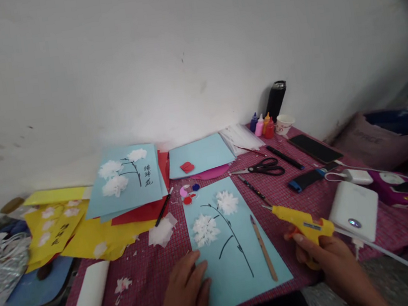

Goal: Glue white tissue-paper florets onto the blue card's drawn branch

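Note:
My right hand is wrapped round a yellow hot glue gun, its nozzle pointing left just past the edge of a light blue sheet. On that sheet's left edge rests my left hand, fingers stretched out and holding nothing. The sheet bears a drawn dark branch with two white paper flowers, one upper right and one at left. A wooden stick-like tool with a dark tip lies on its right side. A small white paper flower sits on the cloth left of my hand.
Black scissors, a phone and a white power bank with cables lie to the right. Paint bottles, a paper cup and a black flask stand behind. At left are finished flower sheets and a white roll.

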